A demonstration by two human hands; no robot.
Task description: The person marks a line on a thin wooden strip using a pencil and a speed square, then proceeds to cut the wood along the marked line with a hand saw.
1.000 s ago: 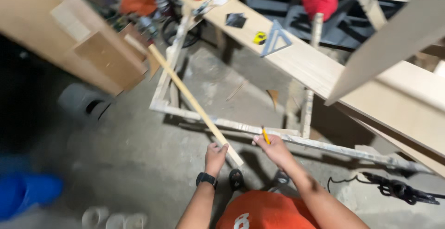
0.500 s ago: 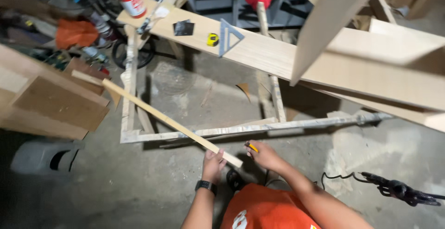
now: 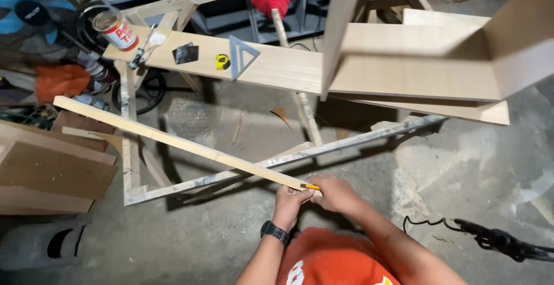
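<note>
1. Long pale wooden strip (image 3: pixel 173 141): slants from 10 o'clock down to the hands, laid across the paint-flecked wooden frame (image 3: pixel 130 146) for support.
2. Left hand (image 3: pixel 288 201): closed on the strip's near end, steadying it.
3. Right hand (image 3: pixel 334 195): pinches a yellow pencil (image 3: pixel 310 186), tip at the strip's end.

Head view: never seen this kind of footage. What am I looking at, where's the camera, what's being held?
There is no machine here. The camera sits on a person's head and looks down, so the orange shirt at the bottom is the wearer's own. Both bare hands meet at the near end of a long thin wooden strip. The left hand, with a black watch on its wrist, grips the strip's end. The right hand holds a yellow pencil against it. The strip lies across a paint-spattered wooden frame on the concrete floor. Behind, a wide plank carries a yellow tape measure, a metal triangular square and a can.
</note>
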